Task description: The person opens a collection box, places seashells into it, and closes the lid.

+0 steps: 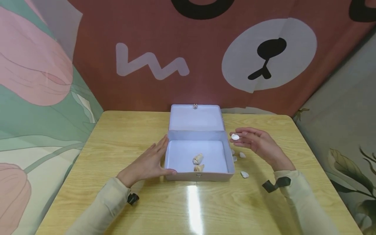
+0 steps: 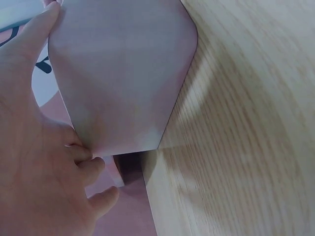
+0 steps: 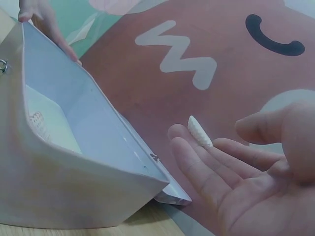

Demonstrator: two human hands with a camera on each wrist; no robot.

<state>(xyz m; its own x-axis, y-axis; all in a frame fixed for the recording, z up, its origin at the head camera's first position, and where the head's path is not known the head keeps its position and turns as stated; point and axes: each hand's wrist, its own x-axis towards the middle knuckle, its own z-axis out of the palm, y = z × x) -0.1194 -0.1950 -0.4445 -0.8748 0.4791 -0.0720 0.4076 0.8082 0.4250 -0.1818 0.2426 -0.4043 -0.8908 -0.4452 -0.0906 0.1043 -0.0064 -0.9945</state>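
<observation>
A pale metal box [image 1: 179,177] stands on the table with its hinged lid [image 1: 196,118] raised at the back. My left hand [image 1: 147,164] spans the box's left side and holds it, thumb at the front corner, fingers near the back one. In the left wrist view, that side wall [image 2: 123,73] fills the span of the hand. Two beige-brown seashells [image 1: 198,159] lie inside, towards the front. Just right of the box, my right hand [image 1: 258,140] carries a small white seashell [image 3: 199,132] on its extended fingers, palm up, thumb apart from it.
Several white seashells [image 1: 242,155] lie on the wooden table [image 1: 132,130] right of the box, one [image 1: 244,174] nearer the front. A printed red-brown cloth [image 1: 205,81] hangs behind the table, close to the lid. Patterned cloths hang on both sides.
</observation>
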